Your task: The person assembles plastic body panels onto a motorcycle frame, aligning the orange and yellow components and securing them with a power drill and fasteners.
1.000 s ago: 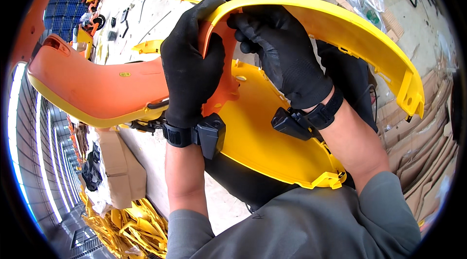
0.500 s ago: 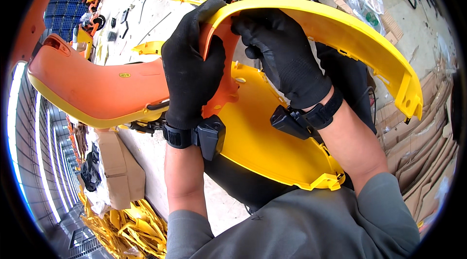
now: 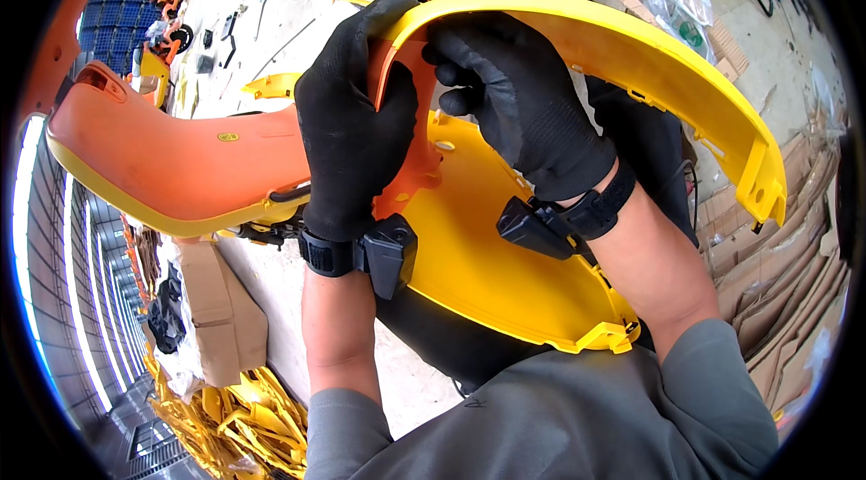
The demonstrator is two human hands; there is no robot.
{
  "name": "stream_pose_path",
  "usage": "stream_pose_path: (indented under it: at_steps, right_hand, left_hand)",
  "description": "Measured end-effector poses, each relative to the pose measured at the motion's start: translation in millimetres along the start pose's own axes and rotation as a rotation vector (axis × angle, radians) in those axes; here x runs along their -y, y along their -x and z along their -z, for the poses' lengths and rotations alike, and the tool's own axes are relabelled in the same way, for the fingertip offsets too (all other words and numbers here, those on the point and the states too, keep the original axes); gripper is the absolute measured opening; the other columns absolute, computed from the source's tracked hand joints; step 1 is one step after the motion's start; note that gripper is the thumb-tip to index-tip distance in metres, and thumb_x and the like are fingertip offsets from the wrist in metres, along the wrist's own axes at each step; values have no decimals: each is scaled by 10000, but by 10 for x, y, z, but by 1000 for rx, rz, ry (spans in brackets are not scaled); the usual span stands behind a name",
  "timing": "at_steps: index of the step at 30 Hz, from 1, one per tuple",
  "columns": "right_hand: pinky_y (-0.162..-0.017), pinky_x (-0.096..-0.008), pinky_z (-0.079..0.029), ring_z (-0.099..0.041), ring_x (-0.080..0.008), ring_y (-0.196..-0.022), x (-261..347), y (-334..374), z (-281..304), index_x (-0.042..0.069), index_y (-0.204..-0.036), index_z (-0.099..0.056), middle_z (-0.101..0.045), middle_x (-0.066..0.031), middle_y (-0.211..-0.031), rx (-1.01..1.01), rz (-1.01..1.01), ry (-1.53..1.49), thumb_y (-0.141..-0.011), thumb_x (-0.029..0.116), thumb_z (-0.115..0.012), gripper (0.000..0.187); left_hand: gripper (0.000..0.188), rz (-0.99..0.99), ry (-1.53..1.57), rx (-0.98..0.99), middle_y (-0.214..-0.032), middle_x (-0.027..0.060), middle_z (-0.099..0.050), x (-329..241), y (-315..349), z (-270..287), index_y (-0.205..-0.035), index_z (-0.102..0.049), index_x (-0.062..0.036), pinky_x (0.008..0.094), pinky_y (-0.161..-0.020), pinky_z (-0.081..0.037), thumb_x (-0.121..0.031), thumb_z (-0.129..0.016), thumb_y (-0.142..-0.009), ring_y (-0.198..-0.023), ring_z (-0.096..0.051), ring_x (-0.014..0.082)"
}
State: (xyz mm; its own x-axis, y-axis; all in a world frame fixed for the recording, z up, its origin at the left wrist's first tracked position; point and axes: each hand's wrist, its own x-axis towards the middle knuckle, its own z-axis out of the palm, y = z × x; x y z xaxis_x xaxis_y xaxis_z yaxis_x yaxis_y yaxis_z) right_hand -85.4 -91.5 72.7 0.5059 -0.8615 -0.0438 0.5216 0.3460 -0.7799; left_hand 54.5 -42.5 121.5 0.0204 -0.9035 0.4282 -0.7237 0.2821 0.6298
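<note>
A curved yellow plastic panel point(image 3: 658, 60) arches across the upper middle and right, meeting an orange plastic body panel point(image 3: 420, 142) at its left end. My left hand point(image 3: 356, 119), in a black glove, is closed around that joint, thumb on the near side and fingers over the outer edge. Under the arch, my gloved right hand point(image 3: 532, 106) is curled against the inner face beside the joint. Its fingertips press together there; what they hold, if anything, is hidden. A second yellow panel point(image 3: 505, 245) spreads below both hands, over my lap.
An orange seat-like shell point(image 3: 180, 151) with a yellow lower edge extends left. Loose yellow parts point(image 3: 271, 86) and tools lie on the floor beyond. Stacked flat cardboard point(image 3: 776, 272) is at right; a cardboard box point(image 3: 221, 313) and a heap of yellow parts point(image 3: 239, 421) are at lower left.
My right hand has shifted slightly along the inner face, and its fingers have curled a little differently. My left hand keeps its hold, moving slightly left with the orange parts.
</note>
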Motion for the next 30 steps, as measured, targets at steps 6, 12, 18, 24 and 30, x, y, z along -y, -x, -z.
stream_pose_path:
  at_steps: [6,12,18,24,30]
  right_hand:
    - [-637,-228,-526,-597,-95,-693,-101,-29,7,11,-1023,-630,-619,-32,-803,26,31,-139,-896,220,-603,246]
    - [-675,-239,-520,-610,-110,-697,-140,3,-19,6,-1015,-624,-621,-39,-807,20,41,-243,-926,182,-591,201]
    - [-651,-233,-494,-602,-94,-693,23,296,223,2,-996,-616,-635,-50,-818,69,-100,-183,-937,159,-583,171]
    - [-595,-221,-477,-591,-87,-653,1097,1584,1502,-36,-1004,-617,-663,-83,-827,434,-324,467,-862,122,-661,216]
    - [-565,-227,-471,-571,-101,-624,969,2022,3095,39,-879,-622,-627,-70,-757,-776,-223,663,-865,112,-577,87]
  left_hand:
    - [484,33,18,10,-1161,93,-629,-42,5,-2,-1222,-575,-14,299,-981,-417,102,-513,-757,-1089,-583,174]
    - [485,31,24,0,-1165,99,-629,-31,9,8,-1222,-575,-14,301,-983,-417,101,-512,-755,-1089,-583,175]
    - [488,9,-15,10,-1168,100,-627,-17,-15,29,-1221,-578,-19,297,-976,-418,104,-516,-754,-1090,-583,179]
    - [384,9,-266,-49,-1159,120,-645,29,51,33,-1201,-607,-39,334,-981,-431,42,-594,-827,-1093,-603,251]
    - [384,49,-336,-4,-1218,130,-601,-13,88,165,-1255,-548,-12,325,-1002,-399,-63,-542,-874,-1113,-570,242]
